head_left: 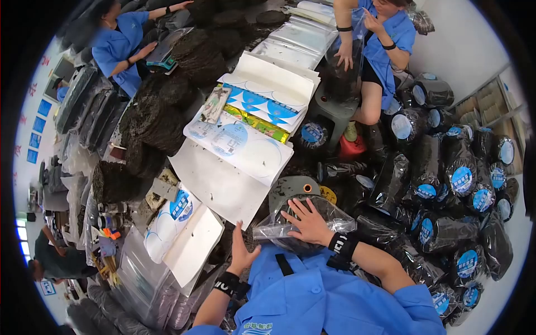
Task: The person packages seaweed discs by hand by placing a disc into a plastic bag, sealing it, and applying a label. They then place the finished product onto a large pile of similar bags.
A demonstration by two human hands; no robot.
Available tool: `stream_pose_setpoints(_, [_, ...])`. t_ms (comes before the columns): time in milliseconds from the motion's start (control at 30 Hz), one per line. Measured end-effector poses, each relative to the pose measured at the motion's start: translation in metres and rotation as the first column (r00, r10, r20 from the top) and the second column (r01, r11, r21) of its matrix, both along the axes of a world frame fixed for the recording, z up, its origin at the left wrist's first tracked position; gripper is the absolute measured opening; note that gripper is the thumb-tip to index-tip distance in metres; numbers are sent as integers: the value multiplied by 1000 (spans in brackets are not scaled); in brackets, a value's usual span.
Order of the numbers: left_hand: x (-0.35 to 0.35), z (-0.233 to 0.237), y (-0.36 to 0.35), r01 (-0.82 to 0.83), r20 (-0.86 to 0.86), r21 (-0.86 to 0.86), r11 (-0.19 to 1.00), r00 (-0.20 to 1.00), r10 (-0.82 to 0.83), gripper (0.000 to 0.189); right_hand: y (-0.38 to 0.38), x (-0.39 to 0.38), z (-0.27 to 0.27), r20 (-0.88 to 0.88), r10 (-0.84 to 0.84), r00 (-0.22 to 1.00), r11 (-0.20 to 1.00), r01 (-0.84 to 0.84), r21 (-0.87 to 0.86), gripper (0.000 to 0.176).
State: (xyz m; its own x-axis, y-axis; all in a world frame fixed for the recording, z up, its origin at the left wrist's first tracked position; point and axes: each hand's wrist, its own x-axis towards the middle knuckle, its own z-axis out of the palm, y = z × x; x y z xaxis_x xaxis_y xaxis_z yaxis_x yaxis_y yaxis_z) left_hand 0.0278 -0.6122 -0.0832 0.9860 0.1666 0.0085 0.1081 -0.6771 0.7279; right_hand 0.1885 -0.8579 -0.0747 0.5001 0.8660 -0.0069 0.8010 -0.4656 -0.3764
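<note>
My right hand [308, 223] lies spread, palm down, on a clear plastic bag [268, 230] in front of my blue shirt. Under and beyond the bag is a grey stool top [287, 191] with a round hole. To the left, my left hand [242, 252] is raised with its fingers apart and nothing in it, near the lower corner of a large white sheet [215, 181]. Printed blue and white label sheets [231, 139] lie on the stack beyond it. Both my wrists wear black bands.
Dark round stacks [159, 120] stand at the left. Filled black bags with blue labels [462, 180] crowd the right. A co-worker [397, 53] sits at the upper right with a bag on a stool [333, 109]; another [120, 44] is at a scale [163, 65].
</note>
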Motion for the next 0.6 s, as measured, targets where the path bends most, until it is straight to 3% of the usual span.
stream_pose_setpoints(33, [-17,-16,-3,-139,-135,-252,958,985,108,92,-1,-2,1,-3,-5,1000,1000,5,2,75])
stream_pose_setpoints(67, [-33,-46,-5,-81,-287,-348,934,958,-24,96,0,-2,4,-21,1,1000,1000,0,21,78])
stream_pose_setpoints(100, [-27,-61,-11,-77,-286,-347,935,958,-27,96,1,-1,5,-35,7,999,999,-5,41,81])
stream_pose_setpoints(133, [-19,-78,-23,-251,-338,-607,754,940,41,91,3,2,5,-34,1,999,999,0,44,81])
stream_pose_setpoints(167, [-11,-84,-38,-401,-414,-783,475,906,82,85,6,2,5,-18,5,1000,1000,-5,31,84])
stream_pose_setpoints(200, [17,-54,-56,-514,-464,-815,267,855,232,69,6,-1,4,-4,8,1000,1000,-8,16,86])
stream_pose_setpoints(233, [34,-34,-65,-453,-352,-770,449,889,293,59,6,-6,2,-8,1,1000,1000,-1,11,86])
stream_pose_setpoints(267, [39,-27,-64,-235,-81,-488,841,971,224,58,5,-6,0,-9,-10,1000,1000,10,25,86])
stream_pose_setpoints(300, [44,-21,-64,-23,136,-29,999,990,27,56,5,-2,-1,-5,-17,1000,999,18,42,86])
stream_pose_setpoints(333, [51,-13,-76,-27,143,-29,999,989,31,56,7,-3,-1,3,-17,1000,999,17,46,86])
stream_pose_setpoints(367, [56,-4,-94,-207,137,-356,911,953,270,53,5,-2,-1,7,-11,1000,999,10,50,86])
stream_pose_setpoints(400, [59,1,-103,-339,57,-636,693,876,480,50,6,-1,1,6,-19,1000,999,19,38,85])
stream_pose_setpoints(433, [57,-7,-98,-336,64,-631,700,876,479,50,6,0,2,3,-32,999,999,32,27,85])
stream_pose_setpoints(500, [52,-20,-90,-277,-46,-246,929,961,274,53,5,0,-2,0,-48,999,998,48,46,85])
stream_pose_setpoints(533, [50,-18,-93,-101,97,-85,991,989,109,54,5,0,-2,8,-45,999,999,45,4,85])
stream_pose_setpoints(600, [61,-19,-115,-7,99,-15,1000,995,9,60,5,-3,-8,7,-55,998,998,55,-37,84])
